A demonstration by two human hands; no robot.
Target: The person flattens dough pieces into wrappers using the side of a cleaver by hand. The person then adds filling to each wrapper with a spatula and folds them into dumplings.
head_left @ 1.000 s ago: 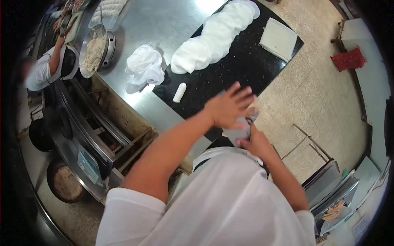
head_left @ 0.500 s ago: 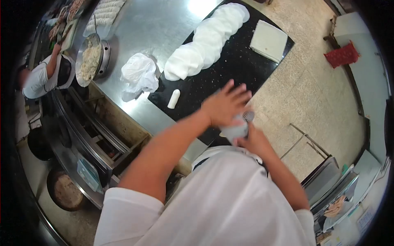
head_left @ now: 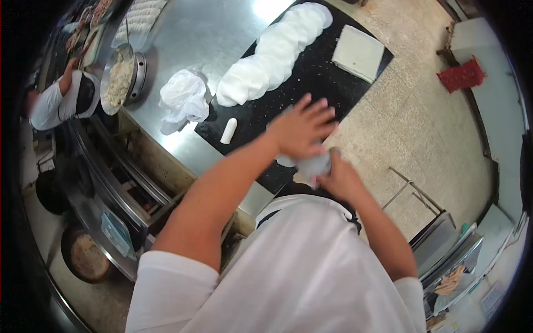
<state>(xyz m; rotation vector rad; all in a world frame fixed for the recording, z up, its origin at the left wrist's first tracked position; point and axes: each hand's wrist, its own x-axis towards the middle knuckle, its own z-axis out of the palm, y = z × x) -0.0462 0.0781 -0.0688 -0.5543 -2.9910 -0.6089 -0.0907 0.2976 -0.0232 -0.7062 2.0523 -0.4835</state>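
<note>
My left hand [head_left: 302,132] is open, palm down with fingers spread, over the near right edge of a black board [head_left: 319,91]. Just below it, my right hand [head_left: 340,178] is closed round a blurred, pale grey shaker-like container [head_left: 314,167]; its perforated metal end showed more clearly earlier. Whether the left palm touches the container I cannot tell. A bit of white dough shows beside the left wrist, partly hidden. On the board lie a short white dough roll [head_left: 229,131] and a long row of overlapping thin round dough wrappers [head_left: 266,61].
A folded pale cloth [head_left: 358,53] lies on the board's right. On the steel counter [head_left: 183,39] are a crumpled white plastic bag [head_left: 183,97], a metal bowl of filling [head_left: 118,77] and a tray of dumplings [head_left: 139,22]. A co-worker [head_left: 66,100] stands at far left.
The container has tilted and shifted slightly left with my right hand, so its perforated end shows less. My left hand stays spread above it. The whole view has shifted a little.
</note>
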